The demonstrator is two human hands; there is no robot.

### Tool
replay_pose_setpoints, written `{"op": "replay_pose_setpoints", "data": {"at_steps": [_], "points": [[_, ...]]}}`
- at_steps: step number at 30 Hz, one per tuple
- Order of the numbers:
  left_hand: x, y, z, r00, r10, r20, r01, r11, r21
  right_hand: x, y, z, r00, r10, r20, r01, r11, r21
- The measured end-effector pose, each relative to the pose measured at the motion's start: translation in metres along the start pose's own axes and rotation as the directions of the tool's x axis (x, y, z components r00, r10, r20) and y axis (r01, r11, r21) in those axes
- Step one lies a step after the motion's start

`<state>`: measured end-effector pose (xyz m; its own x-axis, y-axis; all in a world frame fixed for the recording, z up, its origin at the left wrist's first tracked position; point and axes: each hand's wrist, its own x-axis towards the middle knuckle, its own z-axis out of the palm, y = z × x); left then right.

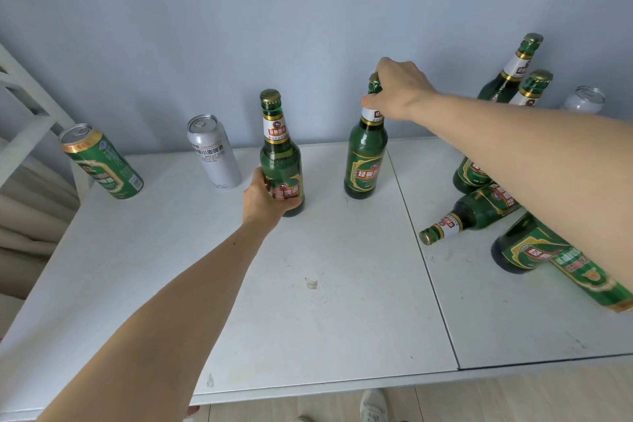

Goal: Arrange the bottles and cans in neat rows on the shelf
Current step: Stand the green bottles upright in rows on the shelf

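Left hand (263, 197) grip wraps lower body of green bottle (281, 154), mid tabletop (325, 301); right hand (397, 89) grip pinches 2nd bottle (365, 161) neck, just right. Glass: heavy, slick, fragile; body hold prob. safest.

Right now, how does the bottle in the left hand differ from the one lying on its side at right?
The held bottle stands upright on the shelf; the lying bottle is on its side, cap toward the camera.
The left hand has its grip round the held bottle's lower body; nothing touches the lying bottle.
The held bottle stands apart, the lying one among the right-hand clutter.
Both are capped green glass with white neck labels.
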<state>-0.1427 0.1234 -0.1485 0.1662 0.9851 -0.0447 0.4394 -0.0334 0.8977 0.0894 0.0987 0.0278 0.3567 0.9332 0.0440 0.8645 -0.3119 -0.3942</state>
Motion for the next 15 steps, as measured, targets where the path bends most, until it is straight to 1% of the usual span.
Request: {"op": "replay_pose_setpoints", "data": {"at_steps": [7,15], "points": [[0.028,0.0,-0.004,1.0,0.025,-0.011,-0.025,1.0,0.011,0.004,-0.02,0.009,0.999,-0.047,0.018,0.048,0.998,-0.037],[0.064,-0.002,0.001,0.999,0.039,0.011,-0.039,0.999,0.008,0.007,-0.026,0.011,0.999,-0.046,0.029,0.047,0.997,-0.065]]}}
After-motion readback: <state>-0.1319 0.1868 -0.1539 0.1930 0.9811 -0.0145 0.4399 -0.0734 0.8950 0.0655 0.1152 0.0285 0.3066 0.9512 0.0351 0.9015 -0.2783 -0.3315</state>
